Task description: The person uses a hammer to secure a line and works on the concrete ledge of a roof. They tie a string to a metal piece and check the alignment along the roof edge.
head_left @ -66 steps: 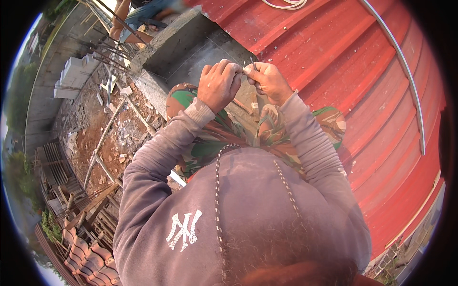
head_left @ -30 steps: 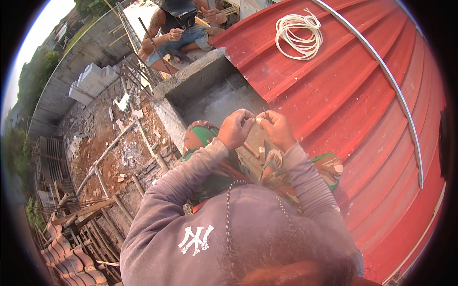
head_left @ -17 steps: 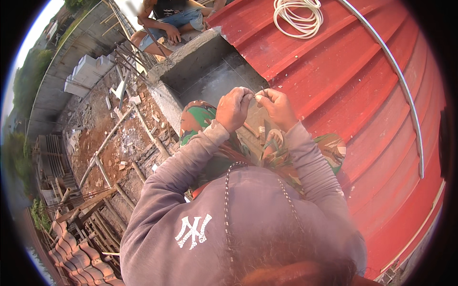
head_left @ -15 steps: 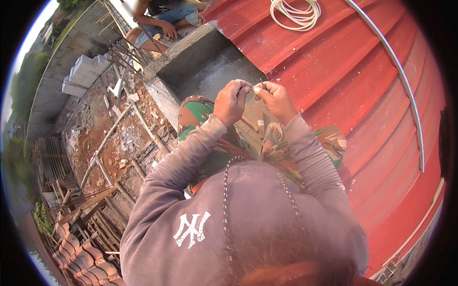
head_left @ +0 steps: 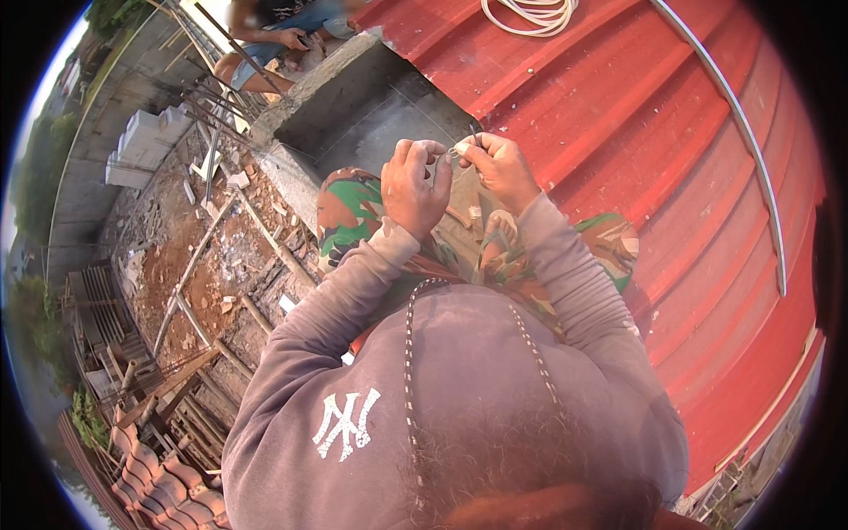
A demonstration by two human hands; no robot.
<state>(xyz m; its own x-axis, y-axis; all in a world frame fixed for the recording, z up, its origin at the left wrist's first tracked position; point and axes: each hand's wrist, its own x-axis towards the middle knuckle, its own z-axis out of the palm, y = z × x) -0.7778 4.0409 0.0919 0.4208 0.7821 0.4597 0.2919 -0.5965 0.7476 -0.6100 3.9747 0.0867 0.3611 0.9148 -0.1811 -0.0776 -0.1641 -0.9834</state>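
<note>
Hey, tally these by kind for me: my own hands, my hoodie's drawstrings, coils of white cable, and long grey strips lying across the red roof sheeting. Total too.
Your own hands: 2, the left hand and the right hand
Hoodie drawstrings: 2
Coil of white cable: 1
Long grey strip on the red roof sheeting: 1
Total: 6

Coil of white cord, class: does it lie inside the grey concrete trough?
No, the coil of white cord lies on the red ribbed roofing, outside that trough.
</note>
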